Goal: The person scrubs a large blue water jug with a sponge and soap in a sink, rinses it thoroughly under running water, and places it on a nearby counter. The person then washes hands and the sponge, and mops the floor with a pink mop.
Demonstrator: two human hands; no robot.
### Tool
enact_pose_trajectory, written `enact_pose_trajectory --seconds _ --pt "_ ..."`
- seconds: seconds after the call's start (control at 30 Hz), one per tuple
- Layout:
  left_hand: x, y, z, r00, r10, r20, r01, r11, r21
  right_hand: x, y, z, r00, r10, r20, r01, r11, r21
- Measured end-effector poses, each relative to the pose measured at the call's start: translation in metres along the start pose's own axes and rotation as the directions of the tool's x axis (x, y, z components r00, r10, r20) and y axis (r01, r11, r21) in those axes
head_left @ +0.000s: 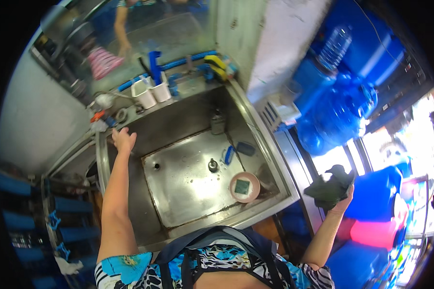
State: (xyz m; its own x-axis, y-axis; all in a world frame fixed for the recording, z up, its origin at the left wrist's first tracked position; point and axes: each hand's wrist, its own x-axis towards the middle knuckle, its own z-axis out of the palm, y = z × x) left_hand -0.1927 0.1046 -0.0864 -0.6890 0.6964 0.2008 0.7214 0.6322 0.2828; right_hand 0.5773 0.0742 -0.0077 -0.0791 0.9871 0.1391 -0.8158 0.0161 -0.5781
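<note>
Gripping the dark green cloth (327,191) to the right of the steel sink (183,190), we should keep it bunched in our right hand (343,203); our left hand (124,141), loosely spread, hovers near the sink's far-left corner.

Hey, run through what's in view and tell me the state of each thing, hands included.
Left hand: empty, near the sink's left rim
Right hand: closed on the cloth
Cloth: bunched, held off to the sink's right
Sink: wet in spots
Bowl: upright, pad inside
Pad: flat
Bottle: apparently upright
White holders: upright, items standing in them
</note>
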Motion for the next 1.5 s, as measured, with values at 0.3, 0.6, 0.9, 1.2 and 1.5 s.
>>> enact_pose_trajectory --seconds 0.3,0.6,0.9,1.2,1.5 --pt "0.070 0.007 -0.066 0.974 -0.222 -0.034 0.225 0.965 0.135 0.081 0.167 0.239 0.689 0.689 0.225 -0.466 0.659 -0.590" --pt "0.114 -0.053 -0.059 0.987 -0.129 -0.093 0.070 0.878 -0.474 0.117 0.351 0.292 0.345 0.909 0.234 -0.846 0.409 -0.341" --pt "-0.075 0.062 -0.053 0.731 0.313 0.607 0.608 0.105 -0.787 0.119 0.429 0.298 0.420 0.890 0.177 -0.791 0.455 -0.410" --pt "-0.103 0.059 -0.053 0.648 0.191 0.738 0.756 -0.281 -0.591 0.098 0.434 0.255 0.433 0.894 0.114 -0.726 0.421 -0.545" --pt "-0.099 0.062 -0.086 0.877 0.268 0.398 0.448 -0.157 -0.880 0.106 0.410 0.224 0.379 0.922 -0.082 -0.118 -0.040 -0.992"
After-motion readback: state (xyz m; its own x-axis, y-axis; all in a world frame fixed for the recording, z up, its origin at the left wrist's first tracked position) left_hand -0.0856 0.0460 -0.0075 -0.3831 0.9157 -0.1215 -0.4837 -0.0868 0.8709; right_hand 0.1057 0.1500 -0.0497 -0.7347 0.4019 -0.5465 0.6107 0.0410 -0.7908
